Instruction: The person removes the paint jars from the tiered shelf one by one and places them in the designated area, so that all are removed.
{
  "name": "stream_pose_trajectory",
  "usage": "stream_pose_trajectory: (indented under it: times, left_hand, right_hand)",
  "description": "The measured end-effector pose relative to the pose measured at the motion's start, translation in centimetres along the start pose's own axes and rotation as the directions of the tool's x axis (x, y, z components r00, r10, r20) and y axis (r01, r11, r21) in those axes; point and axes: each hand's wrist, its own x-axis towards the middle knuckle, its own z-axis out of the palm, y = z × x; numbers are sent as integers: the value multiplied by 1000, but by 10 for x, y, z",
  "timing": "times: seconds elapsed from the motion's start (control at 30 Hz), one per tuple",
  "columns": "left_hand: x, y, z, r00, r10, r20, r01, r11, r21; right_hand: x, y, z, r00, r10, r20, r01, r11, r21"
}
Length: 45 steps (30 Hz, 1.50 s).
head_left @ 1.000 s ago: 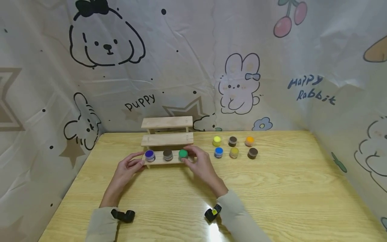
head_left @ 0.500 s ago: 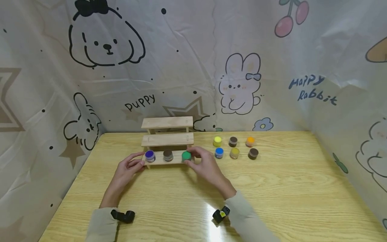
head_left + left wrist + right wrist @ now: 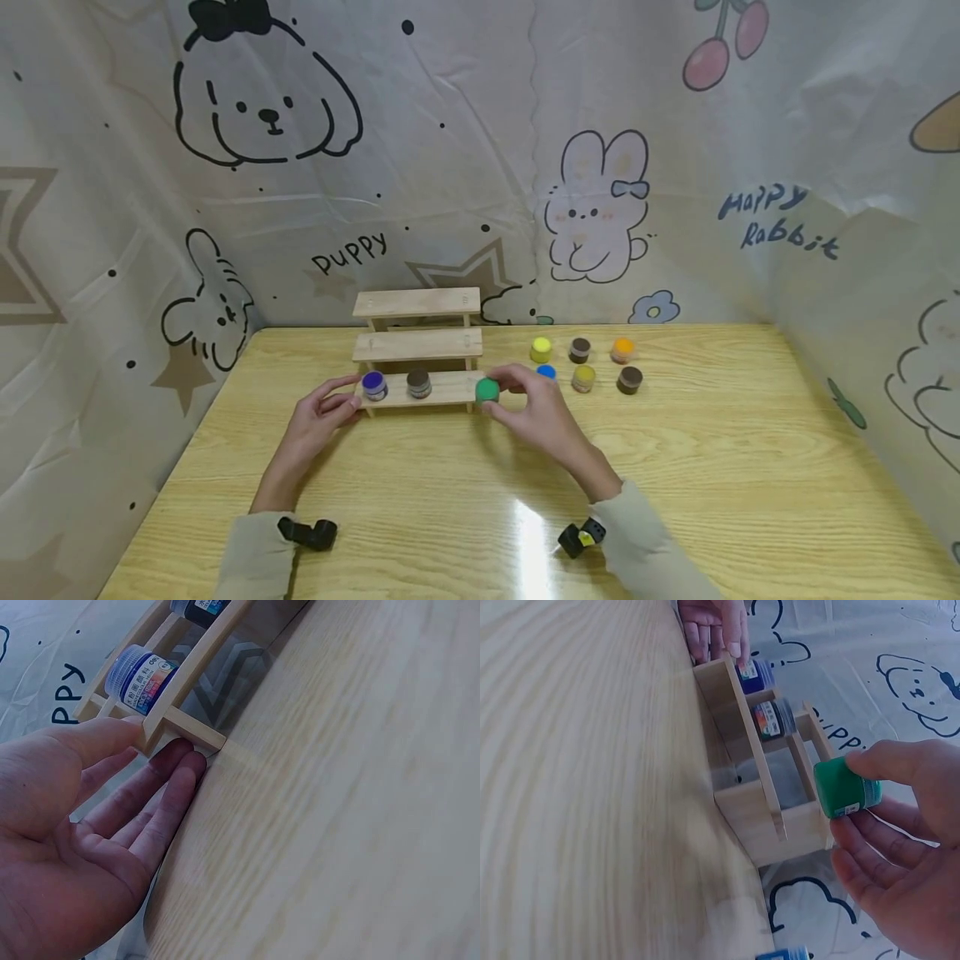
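A small green paint jar [image 3: 487,391] is pinched between the thumb and fingers of my right hand [image 3: 546,421], just off the right end of the stepped wooden rack [image 3: 450,392]. In the right wrist view the green jar [image 3: 838,787] is tilted and apart from the shelf slats. My left hand [image 3: 318,421] holds the rack's left end; the left wrist view has the thumb [image 3: 112,739] on the lowest shelf's corner and the fingers by its leg. A purple paint jar [image 3: 373,385] and a dark brown one [image 3: 418,383] stand on that shelf.
Right of the rack stand more paint jars: yellow [image 3: 541,349], dark brown [image 3: 579,349], orange [image 3: 622,350], ochre [image 3: 582,378] and another dark brown [image 3: 630,380]. A blue jar [image 3: 547,372] is partly hidden by the right hand. A printed cloth [image 3: 450,167] hangs behind the table.
My right hand has carried the green jar rightward, from the lowest shelf's right part to just past its end. The left hand keeps its place on the rack.
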Motion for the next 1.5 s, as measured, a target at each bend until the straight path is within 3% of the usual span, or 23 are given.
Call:
stream_pose_trajectory:
  times: [0.33,0.57,0.83,1.5]
  left_hand:
    - [0,-2,-2,1000,9,-6,-9,1000,-12]
    - [2,-2,-1,1000,21,2,-21,1000,-18]
    - [2,-2,0,1000,18,3,-18,1000,-26]
    - [2,1,0,1000,1,-4,-1,1000,0]
  right_hand:
    - [-13,8,-16,1000,6,6,-6,999,-53]
    - [-22,13,-27,999,26,23,-26,999,-31]
    - [-35,25,-36,993,110,37,-109,993,-37]
    - [-38,53,-50,981,190,48,-184,976,-117]
